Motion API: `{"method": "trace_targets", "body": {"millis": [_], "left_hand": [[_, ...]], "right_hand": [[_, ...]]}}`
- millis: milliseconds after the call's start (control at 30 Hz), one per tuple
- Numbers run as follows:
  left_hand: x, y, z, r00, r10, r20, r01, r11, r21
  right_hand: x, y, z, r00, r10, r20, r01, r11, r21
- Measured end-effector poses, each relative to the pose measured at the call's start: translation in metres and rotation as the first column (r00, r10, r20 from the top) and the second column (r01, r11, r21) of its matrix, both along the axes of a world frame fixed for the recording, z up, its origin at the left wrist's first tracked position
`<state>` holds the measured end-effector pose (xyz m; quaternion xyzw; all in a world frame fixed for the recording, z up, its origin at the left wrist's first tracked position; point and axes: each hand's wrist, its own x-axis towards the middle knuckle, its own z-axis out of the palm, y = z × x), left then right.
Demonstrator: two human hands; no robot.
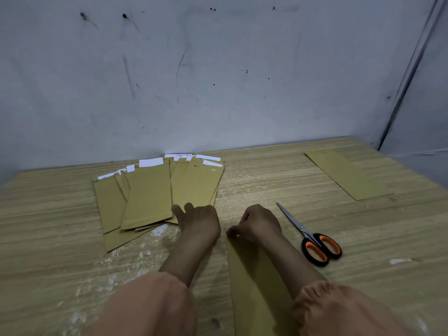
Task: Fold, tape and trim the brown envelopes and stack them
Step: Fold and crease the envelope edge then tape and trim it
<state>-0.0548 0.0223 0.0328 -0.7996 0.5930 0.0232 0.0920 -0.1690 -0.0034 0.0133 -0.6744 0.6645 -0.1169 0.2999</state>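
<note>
Head view: right hand (258, 223) pinches brown envelope (252, 275); left hand (197, 220) reaches pile (155, 190).

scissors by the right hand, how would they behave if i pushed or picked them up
The scissors lie flat on the wooden table, so they would probably slide rather than roll or tip. Metal blades suggest they are stiff and fairly heavy for their size. The orange-lined loops should give a secure grip.

Scuffed grey wall (218, 69) — pale wooden table (266, 180).
</note>
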Motion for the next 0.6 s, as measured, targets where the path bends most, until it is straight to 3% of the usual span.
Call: {"method": "trace_targets", "body": {"millis": [367,600], "left_hand": [[0.002,-0.008,0.010,0.993,0.058,-0.100,-0.047,0.993,0.108],[0.004,-0.006,0.008,0.980,0.082,-0.184,-0.058,0.990,0.129]], "right_hand": [[0.003,-0.002,0.003,1.000,-0.010,-0.004,0.010,1.000,0.028],[-0.003,-0.005,0.011,0.998,0.069,-0.010,-0.069,0.997,0.029]]}}
